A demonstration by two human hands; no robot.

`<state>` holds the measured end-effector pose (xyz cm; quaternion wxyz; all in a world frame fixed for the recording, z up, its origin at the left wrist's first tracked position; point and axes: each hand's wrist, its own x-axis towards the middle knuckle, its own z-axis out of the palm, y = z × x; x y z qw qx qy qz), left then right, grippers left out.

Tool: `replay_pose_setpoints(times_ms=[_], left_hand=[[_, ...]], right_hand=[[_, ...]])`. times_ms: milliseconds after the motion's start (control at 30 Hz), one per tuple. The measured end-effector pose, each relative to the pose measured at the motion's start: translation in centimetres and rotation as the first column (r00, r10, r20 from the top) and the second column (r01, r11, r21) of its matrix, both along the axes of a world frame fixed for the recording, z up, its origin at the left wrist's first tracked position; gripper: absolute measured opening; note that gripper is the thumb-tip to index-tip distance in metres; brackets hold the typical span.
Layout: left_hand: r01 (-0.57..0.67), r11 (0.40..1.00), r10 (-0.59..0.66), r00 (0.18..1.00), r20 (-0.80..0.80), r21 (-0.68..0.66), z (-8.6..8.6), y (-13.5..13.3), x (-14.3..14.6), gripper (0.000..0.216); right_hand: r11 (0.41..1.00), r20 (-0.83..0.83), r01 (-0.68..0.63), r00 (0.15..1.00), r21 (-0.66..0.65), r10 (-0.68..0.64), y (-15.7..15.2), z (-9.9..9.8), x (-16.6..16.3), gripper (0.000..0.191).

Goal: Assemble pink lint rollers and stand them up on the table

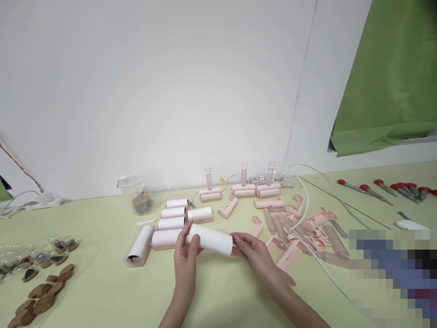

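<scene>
A white lint roll [211,240] lies tilted across the middle, above the table's near part. My left hand [186,248] grips its left end, the thumb along the front. At the right end, my right hand [251,248] has its fingers pinched together against the roll's edge, where a little pink shows; exactly what they pinch is partly hidden. Behind my left hand several more white rolls [171,222] lie in pinkish clear sleeves, with one separate roll [140,246] at the left. Loose pink handle parts and clear covers [316,232] are heaped beyond my right hand.
Assembled pink lint rollers [244,189] stand near the wall. A white cable [307,200] loops over the parts heap. Red-handled tools [370,189] lie at right; a clear plastic cup [136,196], wooden pieces [44,291] and glass domes [43,257] are at left.
</scene>
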<state>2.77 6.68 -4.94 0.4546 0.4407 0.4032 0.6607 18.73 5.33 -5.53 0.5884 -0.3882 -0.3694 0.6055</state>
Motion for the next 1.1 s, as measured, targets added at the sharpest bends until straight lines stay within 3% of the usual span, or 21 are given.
replay_pose_setpoints(times_ms=[100, 267, 367, 500, 600, 767, 867, 967, 1100], left_hand=[[-0.028, 1.000, 0.028, 0.999, -0.042, 0.009, 0.0, -0.4, 0.6, 0.049], [-0.048, 0.999, 0.049, 0.997, -0.062, 0.022, 0.3, -0.4, 0.2, 0.049], [0.002, 0.998, 0.007, 0.992, -0.128, 0.065, 0.1, -0.3, -0.2, 0.047], [0.000, 0.978, 0.048, 0.972, -0.231, 0.206, -0.4, -0.3, -0.2, 0.037], [0.049, 0.928, 0.087, 0.935, -0.345, 0.369, -0.9, -0.4, -0.1, 0.032], [0.102, 0.815, 0.270, 0.805, -0.528, 0.571, -1.1, -0.5, -0.4, 0.038], [0.155, 0.735, 0.387, 0.703, -0.596, 0.660, -0.8, -0.7, -0.6, 0.041], [0.207, 0.667, 0.460, 0.641, -0.614, 0.716, -0.7, -0.9, -0.5, 0.042], [0.293, 0.609, 0.511, 0.567, -0.647, 0.737, -1.1, -1.0, -0.3, 0.045]], right_hand=[[0.999, -0.131, 0.048, 0.990, -0.022, -0.051, 0.0, 0.3, 0.2, 0.050], [0.982, -0.256, 0.074, 0.960, -0.171, -0.117, -0.1, 0.9, 0.5, 0.057], [0.978, -0.234, 0.065, 0.966, -0.198, -0.112, -0.4, 0.6, 0.5, 0.056], [0.977, -0.142, 0.088, 0.983, -0.192, -0.116, -0.5, -0.1, 0.1, 0.050], [0.986, -0.151, 0.064, 0.985, -0.156, -0.088, -0.5, -0.5, -0.3, 0.045], [0.987, -0.359, -0.141, 0.927, -0.074, 0.106, -0.6, -0.8, -0.8, 0.020], [0.982, -0.380, -0.172, 0.916, -0.081, 0.129, -0.8, -0.8, -0.7, 0.028], [0.988, -0.322, -0.114, 0.944, -0.106, 0.074, -1.1, -0.4, -0.7, 0.039], [0.994, -0.318, -0.109, 0.942, -0.003, 0.103, -1.6, 0.4, -1.2, 0.039]])
